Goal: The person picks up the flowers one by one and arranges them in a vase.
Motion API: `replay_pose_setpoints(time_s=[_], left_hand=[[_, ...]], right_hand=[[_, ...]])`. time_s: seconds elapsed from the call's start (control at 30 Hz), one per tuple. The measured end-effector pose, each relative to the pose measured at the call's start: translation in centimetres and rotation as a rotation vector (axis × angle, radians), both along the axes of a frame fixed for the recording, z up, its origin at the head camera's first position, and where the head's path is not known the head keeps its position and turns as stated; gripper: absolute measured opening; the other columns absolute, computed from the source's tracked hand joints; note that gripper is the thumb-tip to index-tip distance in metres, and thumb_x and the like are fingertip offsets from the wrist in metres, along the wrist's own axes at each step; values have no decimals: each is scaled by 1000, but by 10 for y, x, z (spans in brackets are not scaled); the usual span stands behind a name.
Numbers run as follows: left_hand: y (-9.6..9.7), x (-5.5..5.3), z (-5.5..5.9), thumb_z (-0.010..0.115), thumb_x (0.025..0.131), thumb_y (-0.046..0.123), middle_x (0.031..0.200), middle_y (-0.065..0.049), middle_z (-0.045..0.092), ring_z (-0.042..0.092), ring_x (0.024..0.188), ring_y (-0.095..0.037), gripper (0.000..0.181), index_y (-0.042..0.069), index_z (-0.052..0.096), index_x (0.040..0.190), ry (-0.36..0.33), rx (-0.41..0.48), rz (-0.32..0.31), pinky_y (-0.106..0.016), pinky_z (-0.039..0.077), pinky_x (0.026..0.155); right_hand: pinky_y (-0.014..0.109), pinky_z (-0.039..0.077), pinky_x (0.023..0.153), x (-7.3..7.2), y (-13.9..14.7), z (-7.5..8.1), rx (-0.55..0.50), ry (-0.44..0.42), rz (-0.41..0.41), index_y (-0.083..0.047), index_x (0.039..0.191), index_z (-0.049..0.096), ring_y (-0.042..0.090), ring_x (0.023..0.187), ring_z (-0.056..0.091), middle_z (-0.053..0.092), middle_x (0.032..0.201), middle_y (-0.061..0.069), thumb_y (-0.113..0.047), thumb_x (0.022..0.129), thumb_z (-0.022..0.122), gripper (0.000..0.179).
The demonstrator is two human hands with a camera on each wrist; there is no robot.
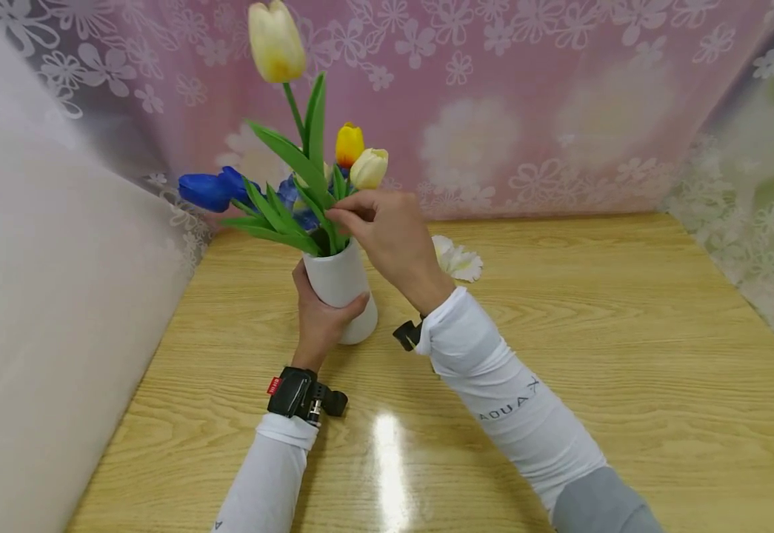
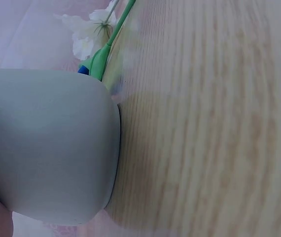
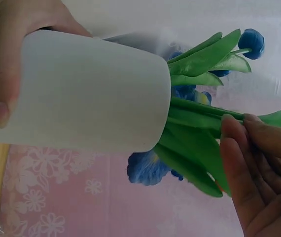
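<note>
A white vase (image 1: 336, 277) stands on the table, filled with artificial flowers. My left hand (image 1: 323, 318) grips its body, thumb across the front. Above the rim, my right hand (image 1: 393, 229) pinches a green tulip stem (image 3: 234, 114) between thumb and forefinger. That stem appears to belong to the tall cream tulip (image 1: 276, 44), which rises well above the others. Blue tulips (image 1: 203, 192) lean out to the left. A yellow tulip (image 1: 349, 144) and a shorter cream tulip (image 1: 369, 169) are behind my right hand. Blue ruffled petals (image 3: 148, 168) show among the leaves.
Beyond my right wrist a white flower (image 1: 460, 260) lies on the wooden table (image 1: 593, 355), partly hidden by the arm. In the left wrist view, a green stem (image 2: 123, 19) lies near it. A pink floral curtain (image 1: 526, 111) hangs along the back edge.
</note>
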State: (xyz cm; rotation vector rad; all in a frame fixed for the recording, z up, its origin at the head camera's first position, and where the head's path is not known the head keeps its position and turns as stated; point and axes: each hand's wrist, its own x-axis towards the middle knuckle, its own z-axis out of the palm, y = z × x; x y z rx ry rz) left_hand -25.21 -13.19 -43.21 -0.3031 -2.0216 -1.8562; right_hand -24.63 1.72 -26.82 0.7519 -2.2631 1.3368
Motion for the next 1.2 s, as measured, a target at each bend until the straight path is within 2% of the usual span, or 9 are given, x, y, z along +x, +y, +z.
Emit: replay_pose_setpoints(time_s=[0.17,0.2,0.4,0.57,0.8,0.97,1.2], left_hand=[[4,14,21,81,74,8,128,-14,43,49,107,-27,97,14,15,145,-32,-9,-4,-45,43,86],[5,15,22,80,75,8,128,-14,43,49,107,-27,97,13,14,145,-29,-13,-1,-44,43,86],[5,15,23,80,75,8,128,-14,43,49,107,-27,96,12,15,145,-30,-8,1,-44,43,86],[6,15,23,80,74,6,128,-14,42,49,107,-26,97,11,15,144,-26,-5,11,-43,41,87],[5,14,23,81,73,4,128,-15,42,49,107,-26,95,10,16,143,-2,0,6,-44,41,88],[6,14,22,81,72,4,128,-15,43,48,107,-25,96,9,17,143,10,4,10,-43,40,88],[8,13,20,80,73,4,129,-16,41,47,109,-26,97,8,15,144,10,13,-4,-43,39,89]], right_hand=[[21,51,66,-1,7,-8,14,-95,10,-9,93,76,5,70,65,71,83,-3,-20,89,69,13],[21,51,67,-1,8,-9,20,-116,18,-9,93,76,6,70,65,71,84,-3,-20,89,69,13],[25,51,68,0,15,-15,81,-186,60,-10,97,76,7,70,65,71,84,-2,-17,89,69,13],[27,51,67,-3,26,-27,78,-196,52,-8,93,76,9,70,65,69,87,-2,-14,90,68,10],[28,51,70,-6,44,-46,80,-291,-30,-11,97,75,7,73,65,70,85,-3,-18,93,65,13],[29,52,70,-9,57,-62,67,-331,-76,-8,100,73,8,72,65,71,85,2,-19,93,65,16],[32,52,68,-21,82,-94,80,-445,-183,-6,100,73,12,72,65,69,83,3,-23,94,64,21]])
